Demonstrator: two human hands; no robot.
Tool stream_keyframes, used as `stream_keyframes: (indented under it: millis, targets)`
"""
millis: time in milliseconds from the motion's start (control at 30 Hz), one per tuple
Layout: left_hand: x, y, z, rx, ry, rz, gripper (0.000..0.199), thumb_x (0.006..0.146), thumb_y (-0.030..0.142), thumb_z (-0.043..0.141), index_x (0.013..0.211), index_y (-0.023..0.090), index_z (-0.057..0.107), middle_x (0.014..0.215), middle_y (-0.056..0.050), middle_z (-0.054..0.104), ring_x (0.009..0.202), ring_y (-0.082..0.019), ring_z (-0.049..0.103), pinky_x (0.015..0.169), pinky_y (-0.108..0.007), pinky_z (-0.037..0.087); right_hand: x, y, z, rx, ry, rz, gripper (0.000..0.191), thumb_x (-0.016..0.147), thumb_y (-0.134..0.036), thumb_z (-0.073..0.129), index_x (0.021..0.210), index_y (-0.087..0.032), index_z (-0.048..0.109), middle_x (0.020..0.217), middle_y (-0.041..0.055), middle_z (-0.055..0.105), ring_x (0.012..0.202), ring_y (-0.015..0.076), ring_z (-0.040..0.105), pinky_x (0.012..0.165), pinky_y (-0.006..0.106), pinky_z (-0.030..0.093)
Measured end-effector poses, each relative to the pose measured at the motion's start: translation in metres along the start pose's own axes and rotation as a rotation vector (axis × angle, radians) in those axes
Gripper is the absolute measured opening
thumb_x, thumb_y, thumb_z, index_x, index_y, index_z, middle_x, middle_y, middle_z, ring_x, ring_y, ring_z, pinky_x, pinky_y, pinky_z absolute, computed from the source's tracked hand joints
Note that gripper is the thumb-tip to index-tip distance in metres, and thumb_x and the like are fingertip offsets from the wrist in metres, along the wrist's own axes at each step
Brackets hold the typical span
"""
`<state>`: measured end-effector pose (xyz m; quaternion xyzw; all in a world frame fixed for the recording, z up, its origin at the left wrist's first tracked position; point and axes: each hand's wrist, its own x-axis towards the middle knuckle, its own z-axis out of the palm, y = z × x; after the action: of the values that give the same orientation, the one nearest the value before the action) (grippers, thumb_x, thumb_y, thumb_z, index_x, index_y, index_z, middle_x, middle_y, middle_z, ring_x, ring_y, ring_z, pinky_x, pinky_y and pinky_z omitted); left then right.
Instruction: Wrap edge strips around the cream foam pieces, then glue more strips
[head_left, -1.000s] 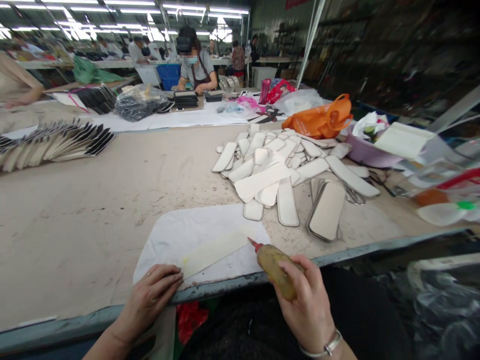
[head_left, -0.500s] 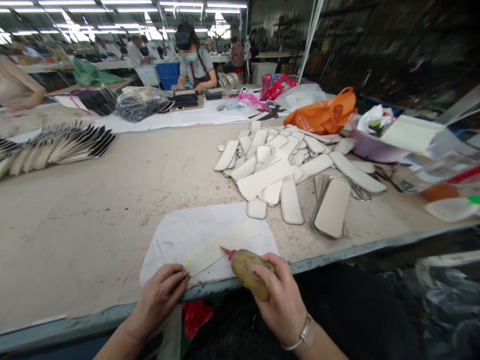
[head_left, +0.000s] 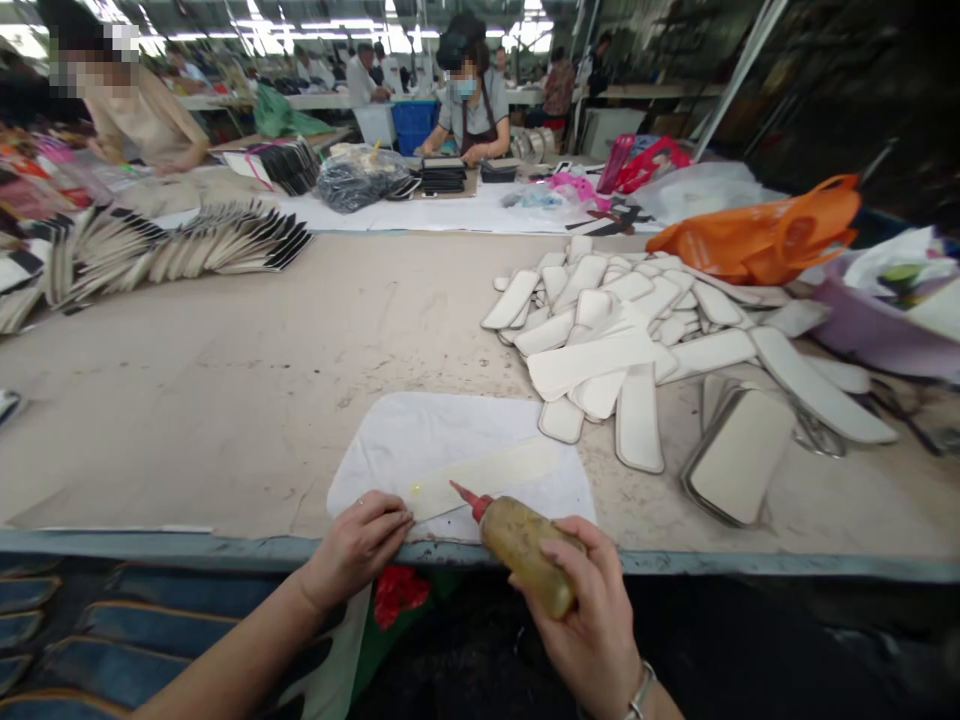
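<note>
My right hand (head_left: 589, 610) is wrapped round a yellowish squeeze bottle (head_left: 529, 550), whose red nozzle points up and left over a pale strip (head_left: 480, 478). The strip lies slantwise on a white cloth (head_left: 397, 425) at the table's front edge. A small yellow spot shows near the strip's left end. With its fingers pressed together, my left hand (head_left: 366, 540) pinches the strip's lower left end. Beyond the cloth, to the right, is a heap of white rounded pieces (head_left: 592, 360).
A stack of beige pieces (head_left: 739, 455) sits at the right, near scissors. An orange bag (head_left: 757, 235) and a purple basin (head_left: 862, 320) stand behind. Fanned dark-edged pieces (head_left: 202, 245) lie at the far left. Two people work across the table.
The view has swung left, bringing another person into sight at the left. The bottle has tilted slightly and its nozzle is nearer the yellow spot. Both hands keep their hold.
</note>
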<state>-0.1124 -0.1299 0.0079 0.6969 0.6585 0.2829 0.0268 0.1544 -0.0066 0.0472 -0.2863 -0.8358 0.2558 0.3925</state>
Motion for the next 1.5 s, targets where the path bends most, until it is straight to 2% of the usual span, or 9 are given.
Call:
stream_keyframes:
  millis: [133, 367, 500, 733, 900, 1233, 1500]
  targets:
    - [0.001, 0.003, -0.001, -0.020, 0.010, -0.004, 0.017, 0.083, 0.012, 0.053, 0.094, 0.017, 0.064, 0.089, -0.008, 0.061, 0.082, -0.015, 0.057, 0.073, -0.029, 0.049, -0.001, -0.011, 0.023, 0.091, -0.121, -0.031, 0.044, 0.073, -0.011, 0.063, 0.112, -0.024, 0.048, 0.117, 0.0108, 0.040, 0.104, 0.0224, 0.049, 0.082, 0.039, 0.051]
    - [0.002, 0.001, 0.000, -0.031, 0.012, -0.001, 0.016, 0.081, 0.010, 0.055, 0.092, 0.017, 0.064, 0.088, -0.007, 0.061, 0.081, -0.015, 0.057, 0.073, -0.028, 0.049, 0.001, -0.014, 0.040, 0.117, -0.129, -0.045, 0.046, 0.071, -0.007, 0.060, 0.113, -0.023, 0.049, 0.117, 0.0104, 0.040, 0.104, 0.0222, 0.049, 0.082, 0.039, 0.050]
    - [0.002, 0.001, 0.002, -0.028, 0.023, -0.011, 0.014, 0.082, 0.013, 0.055, 0.091, 0.016, 0.064, 0.089, -0.007, 0.060, 0.081, -0.015, 0.057, 0.073, -0.028, 0.049, -0.001, -0.009, 0.029, 0.046, -0.134, -0.006, 0.047, 0.072, -0.006, 0.058, 0.114, -0.025, 0.048, 0.117, 0.0103, 0.041, 0.104, 0.0228, 0.048, 0.083, 0.042, 0.050]
    - [0.002, -0.003, 0.006, 0.010, 0.040, -0.013, 0.010, 0.081, 0.018, 0.057, 0.088, 0.016, 0.064, 0.090, -0.007, 0.060, 0.082, -0.015, 0.058, 0.075, -0.028, 0.051, -0.003, 0.019, -0.010, -0.148, 0.018, 0.054, 0.038, 0.075, -0.017, 0.062, 0.110, -0.024, 0.050, 0.113, 0.0098, 0.044, 0.104, 0.0234, 0.050, 0.084, 0.044, 0.050]
    - [0.002, -0.004, 0.008, 0.043, 0.029, -0.013, 0.010, 0.081, 0.021, 0.056, 0.087, 0.017, 0.062, 0.090, -0.007, 0.060, 0.083, -0.016, 0.059, 0.076, -0.030, 0.051, 0.001, 0.038, -0.028, -0.304, 0.114, 0.070, 0.037, 0.075, -0.021, 0.063, 0.110, -0.024, 0.051, 0.111, 0.0092, 0.046, 0.102, 0.0235, 0.050, 0.086, 0.045, 0.049]
    - [0.002, -0.006, 0.008, 0.125, 0.080, 0.044, 0.013, 0.083, 0.027, 0.055, 0.090, 0.018, 0.062, 0.091, -0.007, 0.061, 0.083, -0.017, 0.061, 0.077, -0.029, 0.054, 0.010, 0.061, -0.042, -0.293, 0.272, 0.147, 0.036, 0.076, -0.028, 0.062, 0.109, -0.021, 0.049, 0.106, 0.0095, 0.050, 0.101, 0.0243, 0.052, 0.084, 0.046, 0.049]
    - [0.003, -0.008, 0.008, 0.169, 0.083, 0.105, 0.015, 0.085, 0.028, 0.052, 0.090, 0.017, 0.062, 0.089, -0.008, 0.062, 0.082, -0.018, 0.062, 0.074, -0.030, 0.055, 0.012, 0.069, -0.041, -0.226, 0.259, 0.170, 0.034, 0.077, -0.026, 0.061, 0.109, -0.022, 0.048, 0.106, 0.0095, 0.048, 0.100, 0.0230, 0.051, 0.087, 0.045, 0.048]
